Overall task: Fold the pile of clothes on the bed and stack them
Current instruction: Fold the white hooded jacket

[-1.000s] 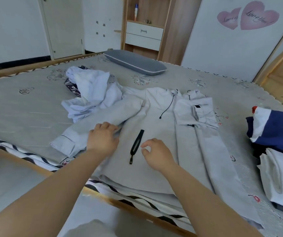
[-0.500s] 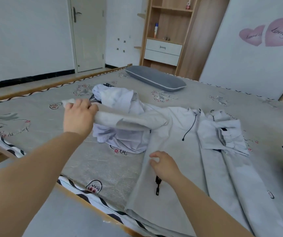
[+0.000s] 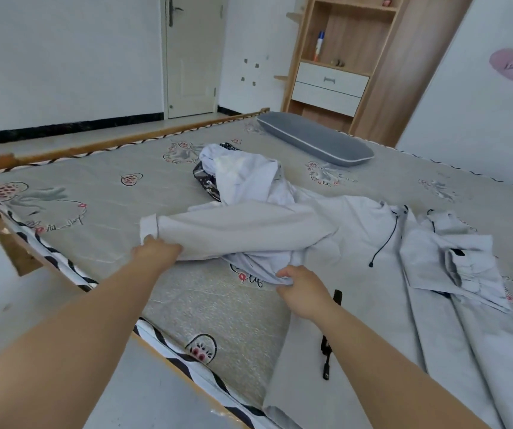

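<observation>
A light grey hooded jacket point(image 3: 357, 243) lies spread on the bed, front up, with black drawstrings and a black zipper pull. Its left sleeve point(image 3: 236, 233) is stretched out to the left across the mattress. My left hand point(image 3: 156, 250) holds that sleeve near the cuff. My right hand point(image 3: 303, 289) pinches a crumpled pale lilac garment point(image 3: 258, 264) that pokes out from under the sleeve. More of the unfolded pile point(image 3: 245, 174) sits behind, with a dark patterned piece point(image 3: 204, 181) beneath it.
The bed point(image 3: 100, 218) has a grey printed mattress cover and a wooden frame edge point(image 3: 10, 239) at left and front. A grey pillow point(image 3: 314, 139) lies at the far side. A wooden shelf unit point(image 3: 338, 57) and a door point(image 3: 191, 54) stand beyond.
My left hand lifted the sleeve off the jacket, swung it out to the left and laid it down on the mattress. My right hand left the zipper pull and took hold of the lilac garment.
</observation>
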